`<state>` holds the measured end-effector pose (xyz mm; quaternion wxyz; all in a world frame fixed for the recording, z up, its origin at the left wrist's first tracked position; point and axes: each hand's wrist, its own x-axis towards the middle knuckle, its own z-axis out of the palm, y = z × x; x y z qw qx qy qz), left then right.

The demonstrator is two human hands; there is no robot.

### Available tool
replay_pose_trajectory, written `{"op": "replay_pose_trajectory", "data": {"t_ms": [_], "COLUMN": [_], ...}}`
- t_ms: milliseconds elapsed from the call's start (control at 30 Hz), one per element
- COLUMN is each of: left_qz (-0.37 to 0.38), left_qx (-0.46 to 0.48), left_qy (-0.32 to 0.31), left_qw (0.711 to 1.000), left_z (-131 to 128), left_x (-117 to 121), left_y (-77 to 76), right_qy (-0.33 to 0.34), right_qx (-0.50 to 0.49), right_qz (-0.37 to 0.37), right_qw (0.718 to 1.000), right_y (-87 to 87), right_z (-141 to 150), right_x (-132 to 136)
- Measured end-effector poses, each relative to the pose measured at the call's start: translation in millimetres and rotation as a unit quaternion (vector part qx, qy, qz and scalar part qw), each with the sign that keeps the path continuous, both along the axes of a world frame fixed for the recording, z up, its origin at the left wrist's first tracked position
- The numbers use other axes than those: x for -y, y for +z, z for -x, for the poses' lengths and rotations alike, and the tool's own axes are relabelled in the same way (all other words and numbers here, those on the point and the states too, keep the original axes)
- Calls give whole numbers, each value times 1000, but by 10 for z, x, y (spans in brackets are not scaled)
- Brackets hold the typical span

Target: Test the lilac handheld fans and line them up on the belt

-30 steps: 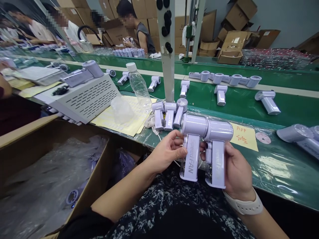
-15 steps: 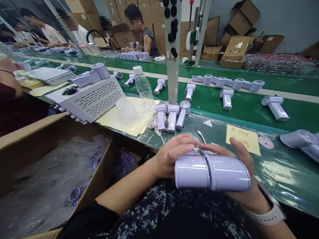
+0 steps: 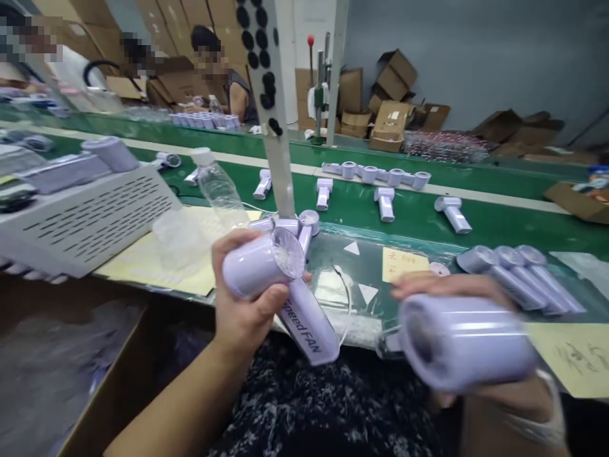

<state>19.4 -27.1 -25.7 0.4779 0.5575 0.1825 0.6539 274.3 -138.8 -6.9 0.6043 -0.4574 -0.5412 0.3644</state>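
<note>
My left hand (image 3: 245, 311) is closed around the barrel of a lilac handheld fan (image 3: 266, 263), whose handle printed "Speed FAN" slants down to the right. My right hand (image 3: 451, 289) grips a second lilac fan (image 3: 464, 349). That fan is blurred by motion and lies sideways low at the right, its barrel end facing me. Both fans are held apart above my lap, in front of the green bench (image 3: 476, 298). A white band sits on my right wrist (image 3: 533, 428).
Three fans (image 3: 518, 273) lie side by side on the bench at right, and a few more (image 3: 295, 228) stand by a grey post (image 3: 276, 127). The green conveyor (image 3: 409, 209) carries several fans. A clear bottle (image 3: 216, 184), a white vented box (image 3: 85, 219), a cardboard box (image 3: 71, 355) and other workers are at left.
The two fans, held together side by side before, have been pulled apart: the left one swung up and left, the right one down and right. The view has panned right.
</note>
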Motion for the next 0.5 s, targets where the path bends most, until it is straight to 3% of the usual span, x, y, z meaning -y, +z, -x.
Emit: {"op": "replay_pose_trajectory", "data": {"t_ms": [100,133,200,267,300,367,433,500], "left_qz": [27,12,-13,-33,-42,-77,-86,-59], "left_qx": [-21,-43,-128,-253,-311,-408,-442,-477], "left_qy": [0,1,-32,-94,-110,-58,-7,-6], "left_qw": [999,999,991,962,943,908,893,877], "left_z": [-533,-702,-932,-926,-819,-421,107,597], "left_x": [-8,-31,-111,-229,-300,-461,-633,-795], "left_y": [-105,-99,-31,90,155,261,301,264], "right_qy": [138,154,124,70,44,-15,-99,-178], "right_qx": [176,207,224,246,264,315,376,422], "right_qz": [-32,-37,-37,-11,15,86,155,211], "right_qw": [974,965,966,967,963,945,908,864], "right_y": [73,64,0,-118,-193,-362,-531,-668], "right_z": [58,64,7,-168,-301,-638,-1018,-1374], "right_x": [-128,-174,-252,-290,-290,-256,-204,-171]}}
